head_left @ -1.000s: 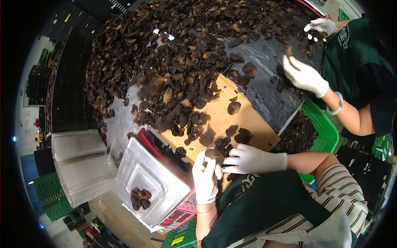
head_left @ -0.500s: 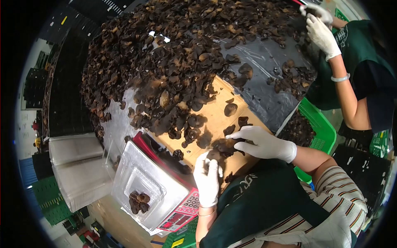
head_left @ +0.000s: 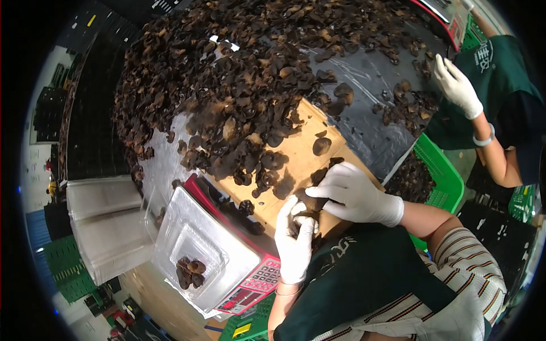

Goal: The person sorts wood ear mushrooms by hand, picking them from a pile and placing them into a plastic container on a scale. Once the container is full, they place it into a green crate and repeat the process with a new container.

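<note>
"Mushroom piece: where do you have it on your screen?"

"Low in the middle, over the tan board, between my two gloved hands. I'll run you across from the left. Far left is a stack of clear trays. Beside it is the scale, with one clear tray on its pan and a few dark mushrooms in the tray's well. Up the table from those lies the big pile. Then my left hand, fingers up and curled about the mushroom piece from below. Just right of it is my right hand, fingers long and close together, laid on the same piece. Whether it grips or only rests there, I cannot tell."

"And further right?"

"A green crate off the board's edge. Above it is a co-worker's hand, also gloved and well apart from mine."

"Which step are you in?"

"As I read it, picking. One piece is in hand near the pile's near edge and not yet in the tray. The tray looks far from full."

"What does the next move ask of you?"

"A carry leftward, I judge, over the scale's red edge to the tray's well. The piece looks thin and floppy, so it wants a light hold. The right hand should come off it first, and the release should be low over the well so nothing slides onto the pan."
</note>
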{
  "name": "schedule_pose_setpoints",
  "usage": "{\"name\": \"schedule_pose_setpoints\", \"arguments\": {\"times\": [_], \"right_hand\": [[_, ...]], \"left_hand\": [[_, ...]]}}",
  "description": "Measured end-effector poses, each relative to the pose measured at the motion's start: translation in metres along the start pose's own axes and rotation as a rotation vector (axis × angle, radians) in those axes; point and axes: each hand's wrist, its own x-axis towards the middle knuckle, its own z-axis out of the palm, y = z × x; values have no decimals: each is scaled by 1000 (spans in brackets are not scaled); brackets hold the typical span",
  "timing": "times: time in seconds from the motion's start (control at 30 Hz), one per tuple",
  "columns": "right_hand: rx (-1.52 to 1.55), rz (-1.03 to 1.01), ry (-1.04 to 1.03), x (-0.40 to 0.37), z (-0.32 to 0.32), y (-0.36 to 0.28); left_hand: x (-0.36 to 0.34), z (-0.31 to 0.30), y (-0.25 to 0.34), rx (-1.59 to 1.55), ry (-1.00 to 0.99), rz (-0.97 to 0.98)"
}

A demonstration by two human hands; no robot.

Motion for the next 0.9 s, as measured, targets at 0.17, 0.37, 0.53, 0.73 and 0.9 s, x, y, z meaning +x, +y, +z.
{"name": "schedule_pose_setpoints", "arguments": {"times": [0.17,0.37,0.53,0.73,0.9], "right_hand": [[58,13,-264,8,-11,3],[-80,-132,-117,53,11,24],[-104,36,-219,72,63,47],[194,250,-488,53,25,36],[84,217,-837,69,-1,31]], "left_hand": [[-1,-11,4,594,-113,-60],[12,-16,-26,1121,21,555],[15,2,-39,960,-292,495],[4,-3,-14,736,-287,361],[12,-13,-13,1034,54,649]]}}
